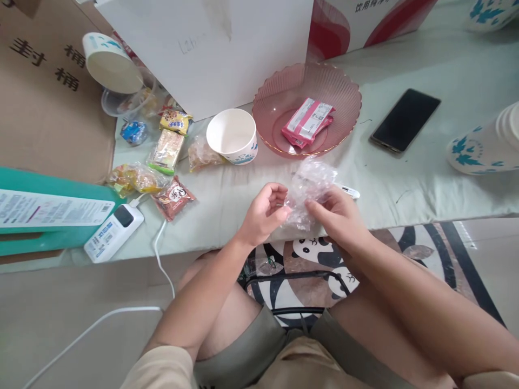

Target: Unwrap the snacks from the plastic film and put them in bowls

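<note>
Near the table's (227,208) near edge, our right hand (339,215) has its fingers clamped on crumpled clear plastic (308,181); our left hand (264,216) curls at the plastic's left side, its grip unclear to us. To the left, a power bank (115,232) and snack packets (173,199) crowd the table. Farther, a paper cup (244,155) and pink bowl (267,102) stand in our way. Bare cloth separates bowl from phone (405,120) on the right; a white box (227,48) bounds the far side.

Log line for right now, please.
right hand: holding plastic | left hand: at its edge, grip unclear | bowl: pink packets inside | phone: right of bowl
</note>
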`<state>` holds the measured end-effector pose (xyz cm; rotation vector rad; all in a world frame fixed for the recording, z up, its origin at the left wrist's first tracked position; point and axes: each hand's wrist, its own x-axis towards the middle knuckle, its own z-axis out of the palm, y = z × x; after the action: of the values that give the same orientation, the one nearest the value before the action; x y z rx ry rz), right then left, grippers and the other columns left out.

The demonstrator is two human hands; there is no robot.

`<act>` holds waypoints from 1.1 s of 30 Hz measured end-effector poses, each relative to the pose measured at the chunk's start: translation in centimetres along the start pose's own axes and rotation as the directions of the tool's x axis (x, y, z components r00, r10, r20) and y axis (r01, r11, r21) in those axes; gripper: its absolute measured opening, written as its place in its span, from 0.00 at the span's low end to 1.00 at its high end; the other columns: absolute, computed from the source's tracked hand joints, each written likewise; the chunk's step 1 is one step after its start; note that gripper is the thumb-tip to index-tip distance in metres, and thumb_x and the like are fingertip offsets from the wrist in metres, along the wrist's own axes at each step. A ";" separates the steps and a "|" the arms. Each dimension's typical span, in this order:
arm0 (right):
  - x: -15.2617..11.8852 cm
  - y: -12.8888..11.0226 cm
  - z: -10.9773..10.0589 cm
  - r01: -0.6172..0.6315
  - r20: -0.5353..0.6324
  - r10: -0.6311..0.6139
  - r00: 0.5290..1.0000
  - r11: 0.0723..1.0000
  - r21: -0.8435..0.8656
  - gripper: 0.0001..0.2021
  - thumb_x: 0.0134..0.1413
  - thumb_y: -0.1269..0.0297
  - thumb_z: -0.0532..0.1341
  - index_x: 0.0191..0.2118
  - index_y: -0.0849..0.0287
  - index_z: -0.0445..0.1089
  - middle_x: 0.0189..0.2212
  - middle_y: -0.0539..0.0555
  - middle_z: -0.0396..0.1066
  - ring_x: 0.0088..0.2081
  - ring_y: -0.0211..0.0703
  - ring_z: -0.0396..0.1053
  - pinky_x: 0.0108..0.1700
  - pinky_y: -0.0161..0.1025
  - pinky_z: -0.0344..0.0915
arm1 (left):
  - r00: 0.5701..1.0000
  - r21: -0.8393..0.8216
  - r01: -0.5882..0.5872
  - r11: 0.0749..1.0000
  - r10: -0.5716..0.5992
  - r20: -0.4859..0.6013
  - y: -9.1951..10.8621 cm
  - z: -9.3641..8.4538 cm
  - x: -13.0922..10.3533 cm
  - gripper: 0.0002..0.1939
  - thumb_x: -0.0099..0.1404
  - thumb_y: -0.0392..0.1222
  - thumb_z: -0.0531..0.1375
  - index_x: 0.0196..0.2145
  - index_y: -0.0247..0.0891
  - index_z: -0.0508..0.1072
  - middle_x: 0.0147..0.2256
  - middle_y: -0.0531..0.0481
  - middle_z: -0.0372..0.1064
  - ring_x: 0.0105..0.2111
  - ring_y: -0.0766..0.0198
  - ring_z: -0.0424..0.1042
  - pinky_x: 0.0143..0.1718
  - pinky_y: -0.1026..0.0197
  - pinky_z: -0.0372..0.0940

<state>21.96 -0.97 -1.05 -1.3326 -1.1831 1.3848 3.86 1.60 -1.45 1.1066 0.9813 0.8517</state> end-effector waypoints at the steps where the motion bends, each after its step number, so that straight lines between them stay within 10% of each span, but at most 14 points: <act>1: -0.1 0.1 -0.1 0.029 0.053 -0.027 0.998 0.999 -0.032 0.09 0.58 0.58 0.63 0.39 0.59 0.70 0.32 0.53 0.72 0.32 0.41 0.68 0.35 0.40 0.66 | 0.998 0.023 0.039 0.999 -0.040 0.057 0.1 -0.3 0.1 0.20 0.55 0.48 0.69 0.42 0.39 0.71 0.31 0.53 0.71 0.30 0.66 0.70 0.32 0.65 0.65; 6: -0.3 0.6 -0.2 0.115 0.170 -0.106 0.980 0.993 -0.041 0.08 0.60 0.60 0.61 0.43 0.56 0.70 0.32 0.51 0.71 0.30 0.39 0.66 0.33 0.38 0.64 | 0.983 0.114 0.081 0.990 -0.098 0.154 0.2 -1.4 0.0 0.13 0.60 0.49 0.67 0.39 0.39 0.75 0.21 0.57 0.65 0.19 0.69 0.63 0.23 0.65 0.58; 12: 0.0 1.4 -0.6 0.087 0.247 -0.110 0.963 0.991 0.103 0.11 0.62 0.61 0.54 0.38 0.55 0.74 0.33 0.52 0.72 0.33 0.41 0.67 0.33 0.39 0.63 | 0.984 -0.083 0.120 0.989 -0.107 0.141 0.7 -2.1 0.3 0.17 0.61 0.55 0.62 0.29 0.38 0.78 0.29 0.48 0.74 0.25 0.66 0.69 0.26 0.63 0.63; 16: 0.0 1.6 0.0 0.118 0.201 -0.112 0.973 0.993 -0.016 0.07 0.60 0.59 0.60 0.39 0.56 0.72 0.29 0.50 0.68 0.28 0.38 0.63 0.31 0.38 0.60 | 0.981 0.068 0.129 0.989 -0.138 0.135 0.6 -2.1 0.3 0.15 0.56 0.51 0.68 0.35 0.37 0.77 0.33 0.50 0.74 0.28 0.68 0.69 0.28 0.65 0.63; 20: 0.0 1.4 0.5 0.141 0.059 -0.140 0.988 0.990 -0.025 0.15 0.56 0.63 0.64 0.49 0.53 0.67 0.37 0.51 0.68 0.30 0.37 0.66 0.32 0.38 0.64 | 0.995 0.118 0.000 0.993 0.012 -0.096 1.6 -2.8 0.2 0.28 0.50 0.40 0.72 0.48 0.41 0.70 0.33 0.53 0.73 0.29 0.67 0.71 0.30 0.65 0.66; 23: 0.1 1.2 0.1 0.113 0.044 -0.112 0.993 0.993 -0.023 0.17 0.58 0.61 0.62 0.52 0.52 0.64 0.45 0.53 0.66 0.34 0.37 0.69 0.34 0.39 0.67 | 0.794 0.335 -0.233 0.913 0.378 -0.476 4.8 -4.7 0.9 0.20 0.51 0.39 0.72 0.40 0.42 0.69 0.32 0.54 0.72 0.30 0.66 0.70 0.31 0.63 0.66; 26: 0.2 1.0 -0.3 0.090 0.063 -0.087 0.994 0.995 -0.050 0.15 0.61 0.60 0.60 0.52 0.53 0.64 0.44 0.53 0.66 0.33 0.36 0.68 0.34 0.39 0.67 | 0.575 0.694 -0.183 0.697 0.648 -0.499 8.8 -6.5 3.4 0.12 0.54 0.31 0.68 0.31 0.44 0.70 0.34 0.52 0.70 0.36 0.62 0.71 0.39 0.59 0.68; 27: 0.1 0.9 -0.4 0.090 0.071 -0.086 0.994 0.994 -0.058 0.14 0.61 0.60 0.59 0.52 0.53 0.64 0.44 0.53 0.66 0.33 0.36 0.68 0.34 0.39 0.67 | 0.573 0.775 -0.115 0.622 0.678 -0.460 9.7 -6.8 4.7 0.12 0.52 0.28 0.67 0.30 0.43 0.71 0.32 0.53 0.68 0.36 0.61 0.70 0.42 0.58 0.68; 30: 0.0 0.7 -0.6 0.084 0.089 -0.076 0.993 0.993 -0.084 0.13 0.60 0.61 0.59 0.50 0.55 0.65 0.43 0.53 0.67 0.31 0.36 0.68 0.34 0.39 0.66 | 0.772 0.854 0.054 0.517 0.520 -0.364 10.6 -7.1 9.5 0.16 0.45 0.23 0.67 0.23 0.42 0.69 0.22 0.55 0.62 0.39 0.56 0.72 0.52 0.53 0.67; 33: -0.2 0.4 -0.8 0.076 0.096 -0.067 0.993 0.993 -0.088 0.12 0.59 0.62 0.58 0.48 0.56 0.65 0.41 0.52 0.67 0.30 0.35 0.67 0.33 0.39 0.66 | 0.873 0.743 0.044 0.668 0.336 -0.354 10.0 -6.6 13.7 0.20 0.37 0.17 0.66 0.16 0.41 0.66 0.17 0.57 0.59 0.37 0.50 0.75 0.54 0.47 0.67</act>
<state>22.78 -1.13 -1.38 -1.2879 -1.3578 1.3676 1.59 18.65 4.52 1.7403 1.7635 0.8968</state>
